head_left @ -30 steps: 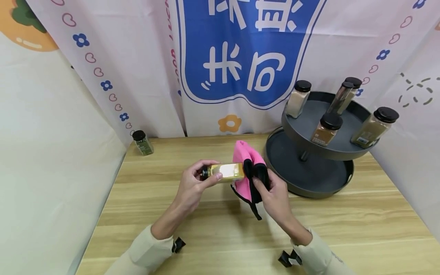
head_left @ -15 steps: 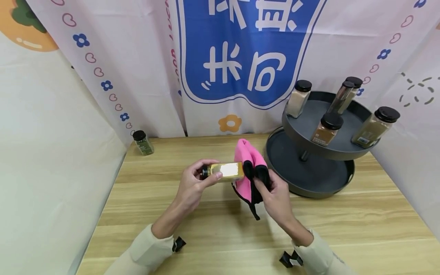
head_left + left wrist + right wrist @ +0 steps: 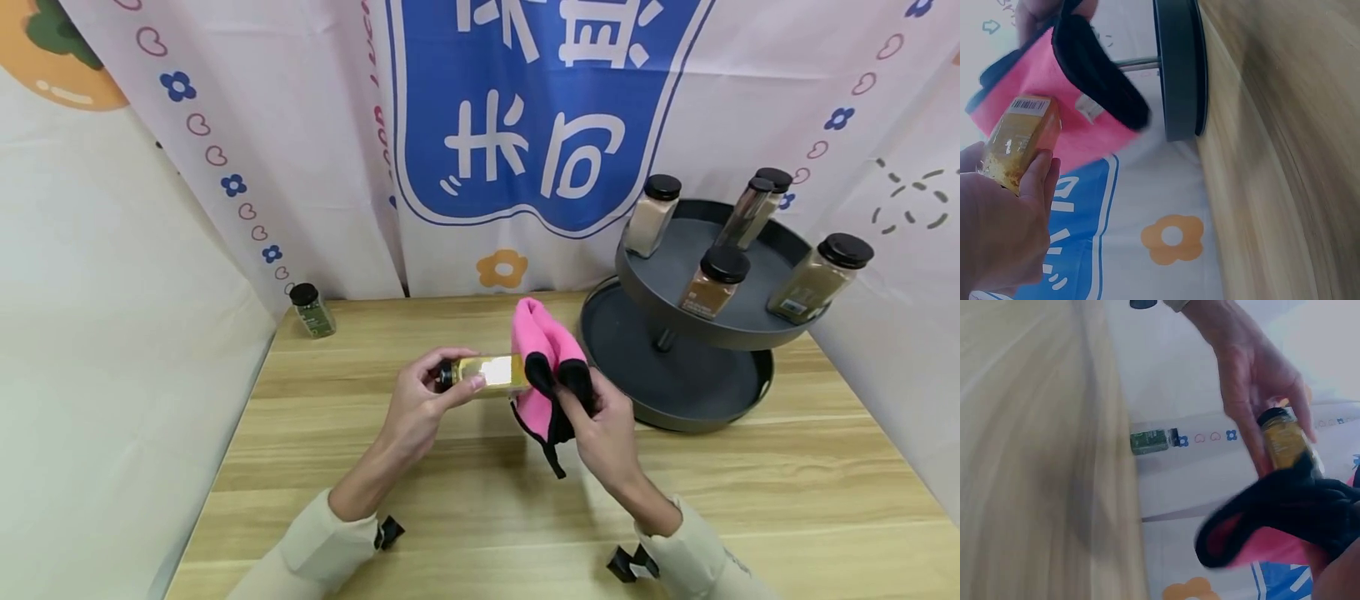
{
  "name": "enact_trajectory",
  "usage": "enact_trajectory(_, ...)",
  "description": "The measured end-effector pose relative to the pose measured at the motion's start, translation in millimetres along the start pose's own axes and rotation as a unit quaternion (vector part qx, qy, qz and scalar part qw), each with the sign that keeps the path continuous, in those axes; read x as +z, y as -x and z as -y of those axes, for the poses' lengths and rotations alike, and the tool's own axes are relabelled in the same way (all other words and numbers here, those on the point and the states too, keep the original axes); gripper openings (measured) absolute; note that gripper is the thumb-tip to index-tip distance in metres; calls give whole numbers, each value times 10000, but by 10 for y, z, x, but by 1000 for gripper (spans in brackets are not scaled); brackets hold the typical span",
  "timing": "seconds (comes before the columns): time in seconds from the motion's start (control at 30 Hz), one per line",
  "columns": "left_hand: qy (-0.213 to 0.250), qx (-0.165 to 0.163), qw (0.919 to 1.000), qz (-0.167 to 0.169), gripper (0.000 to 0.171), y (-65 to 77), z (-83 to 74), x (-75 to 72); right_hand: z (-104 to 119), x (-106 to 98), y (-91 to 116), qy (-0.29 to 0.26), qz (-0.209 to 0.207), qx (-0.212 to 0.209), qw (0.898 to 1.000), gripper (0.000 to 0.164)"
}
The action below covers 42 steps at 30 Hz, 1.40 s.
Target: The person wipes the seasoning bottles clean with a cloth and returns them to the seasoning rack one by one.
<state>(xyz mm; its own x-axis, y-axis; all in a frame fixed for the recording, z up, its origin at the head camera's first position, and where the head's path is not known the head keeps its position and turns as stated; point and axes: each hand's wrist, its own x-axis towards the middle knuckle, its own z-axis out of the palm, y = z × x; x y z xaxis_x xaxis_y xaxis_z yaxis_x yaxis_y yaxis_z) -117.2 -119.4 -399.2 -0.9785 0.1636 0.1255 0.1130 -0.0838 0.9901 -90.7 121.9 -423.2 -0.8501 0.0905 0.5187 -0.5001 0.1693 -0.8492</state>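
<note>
My left hand (image 3: 418,408) grips a spice jar (image 3: 487,372) with yellow contents, lying sideways above the table, its black cap toward the palm. In the left wrist view, a barcode label shows on the jar's base (image 3: 1030,105). My right hand (image 3: 606,427) pinches a folded pink cloth (image 3: 531,333) with black edging and a dangling black strip. The cloth's folds stand at the jar's base end and overlap it in the head view. From the right wrist, the black edging (image 3: 1260,497) covers the jar's lower end, while its capped end shows inside the left hand.
A two-tier dark grey round stand (image 3: 701,327) is at the right, with several black-capped spice jars on its upper tier, including a brown-filled jar (image 3: 708,292). A green spice jar (image 3: 313,312) stands at the table's back left corner. Printed fabric (image 3: 322,150) hangs behind the wooden table (image 3: 465,533).
The right hand has shifted slightly, and the cloth's black fold now covers more of the jar's base end. The left hand and the jar have stayed nearly still.
</note>
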Motion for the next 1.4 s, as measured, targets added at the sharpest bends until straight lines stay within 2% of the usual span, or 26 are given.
enact_trajectory(0.13, 2, -7, 10000, -19, 38, 3, -4, 11, 44, 11, 0, -240, -419, -444, 9978, 10)
enact_trajectory(0.23, -79, 31, 10000, 8, 38, 2, 3, 22, 61, 34, -16, -129, -476, -840, 9952, 12)
enact_trajectory(0.3, -115, 35, 9999, 27, 37, 0, 14, 29, 61, 51, -22, 85, -449, -948, 9944, 12)
enact_trajectory(0.43, -86, -80, 9999, -71, 37, 7, 38, 30, 41, 63, -52, 436, -427, -674, 9959, 9)
enact_trajectory(0.53, -69, -173, 9997, -129, 39, 15, 46, 27, 34, 52, -76, 345, -321, -147, 9988, 2)
enact_trajectory(0.6, -84, -191, 9997, -135, 39, 17, 43, 28, 34, 41, -74, 251, -309, 7, 9992, 2)
enact_trajectory(0.7, -161, -146, 9997, -111, 38, 12, 38, 30, 41, 30, -48, -53, -381, -258, 9989, 2)
enact_trajectory(0.77, -204, -105, 9997, -68, 37, 8, 32, 36, 42, 28, -34, -126, -420, -571, 9974, 5)
enact_trajectory(0.83, -248, -55, 9997, -36, 38, 5, 29, 42, 29, 38, -34, -145, -424, -666, 9968, 6)
enact_trajectory(0.9, -251, -39, 9997, -34, 38, 9, 27, 44, 8, 44, -42, -56, -368, -444, 9983, 6)
enact_trajectory(1.03, -190, -28, 9998, -86, 38, 27, 13, 38, -42, 41, -59, -43, -149, 446, 9989, 8)
enact_trajectory(1.1, -176, -12, 9998, -83, 37, 33, 1, 34, -48, 38, -61, -165, -70, 749, 9970, 8)
enact_trajectory(1.2, -234, 19, 9997, -45, 36, 34, -14, 23, -46, 31, -63, -375, -117, 906, 9951, 8)
enact_trajectory(1.4, -324, 0, 9995, 2, 37, 37, -41, -4, -41, 0, -82, -888, -130, 868, 9922, 7)
